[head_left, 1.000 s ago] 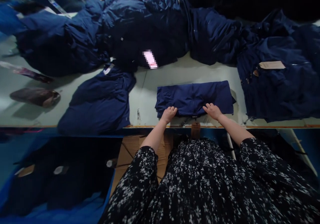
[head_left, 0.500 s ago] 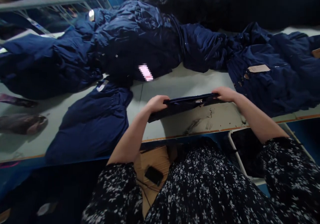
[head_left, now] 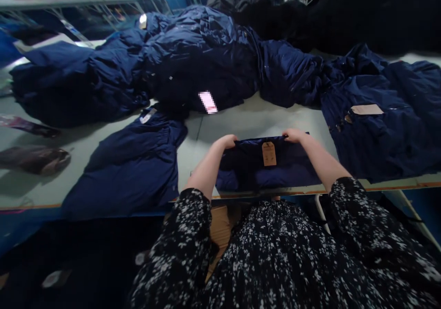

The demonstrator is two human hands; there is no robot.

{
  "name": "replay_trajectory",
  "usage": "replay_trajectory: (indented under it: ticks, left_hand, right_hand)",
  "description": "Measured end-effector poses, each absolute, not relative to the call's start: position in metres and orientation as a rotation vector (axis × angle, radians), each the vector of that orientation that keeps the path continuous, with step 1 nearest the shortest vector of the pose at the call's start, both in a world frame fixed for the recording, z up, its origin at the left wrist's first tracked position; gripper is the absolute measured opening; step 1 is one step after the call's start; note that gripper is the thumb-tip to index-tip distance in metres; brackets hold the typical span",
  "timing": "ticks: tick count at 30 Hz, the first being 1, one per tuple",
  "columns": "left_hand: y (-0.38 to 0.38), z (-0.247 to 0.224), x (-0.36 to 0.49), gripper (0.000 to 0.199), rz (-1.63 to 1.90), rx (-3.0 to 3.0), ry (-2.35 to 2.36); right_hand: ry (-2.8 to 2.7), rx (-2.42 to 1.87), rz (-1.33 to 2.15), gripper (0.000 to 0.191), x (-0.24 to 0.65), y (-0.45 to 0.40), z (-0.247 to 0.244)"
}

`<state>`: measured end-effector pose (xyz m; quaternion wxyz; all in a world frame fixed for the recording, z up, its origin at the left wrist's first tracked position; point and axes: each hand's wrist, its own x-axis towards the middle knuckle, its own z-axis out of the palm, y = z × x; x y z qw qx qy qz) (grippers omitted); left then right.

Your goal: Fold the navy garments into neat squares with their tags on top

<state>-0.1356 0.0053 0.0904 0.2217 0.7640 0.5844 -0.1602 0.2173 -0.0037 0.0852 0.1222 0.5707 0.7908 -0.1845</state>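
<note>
Two bare hands, the left hand (head_left: 227, 141) and right hand (head_left: 294, 136), have fingers curled narrowly over the far edge of a folded navy padded garment (head_left: 292, 173), which lies near the front of a pale grey table (head_left: 255, 116), with a brown card tag (head_left: 269, 154) on top. We note the risk: a slackened grip could let the fold slip open. Beyond lie a navy tagged jacket (head_left: 389, 139) and a crumpled navy garment heap (head_left: 203, 56).

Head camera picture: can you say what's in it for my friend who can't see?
The left hand and right hand hold the top edge of a folded navy garment with a brown paper tag on it, on a pale table. Heaps of crumpled navy jackets lie beyond.
</note>
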Motion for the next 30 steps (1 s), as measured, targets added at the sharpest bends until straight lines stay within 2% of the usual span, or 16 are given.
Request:
replay_trajectory:
  ticks: [4,7,10,15,21,24,27,30]
  left_hand:
    - [-0.026,0.05,-0.113,0.05,-0.287,2.253,1.803]
    - [-0.059,0.019,-0.092,0.047,0.031,2.446,1.706]
    - [-0.09,-0.011,-0.071,0.047,0.203,2.498,1.545]
    - [-0.106,-0.042,-0.05,0.059,0.094,2.483,1.361]
    - [-0.097,-0.04,-0.07,0.057,0.123,2.447,1.311]
    - [-0.104,-0.032,-0.109,0.046,0.352,2.334,1.646]
    - [-0.111,-0.023,-0.155,0.045,0.548,1.858,2.309]
    - [-0.11,-0.018,-0.185,0.051,0.458,1.251,2.666]
  right_hand:
    - [2.508,1.866,-0.395,0.047,0.217,-0.039,0.045]
    - [2.646,1.841,-0.398,0.044,0.228,-0.08,0.018]
    - [2.677,1.818,-0.33,0.045,0.228,-0.113,-0.004]
    - [2.461,1.821,-0.414,0.057,0.207,-0.116,-0.026]
    - [2.589,1.846,-0.661,0.056,0.242,-0.094,-0.027]
    - [2.565,2.26,-0.487,0.051,0.285,-0.095,-0.023]
    - [1.932,2.861,-0.213,0.053,0.316,-0.098,-0.02]
    - [1.369,3.032,-0.236,0.06,0.323,-0.097,-0.019]
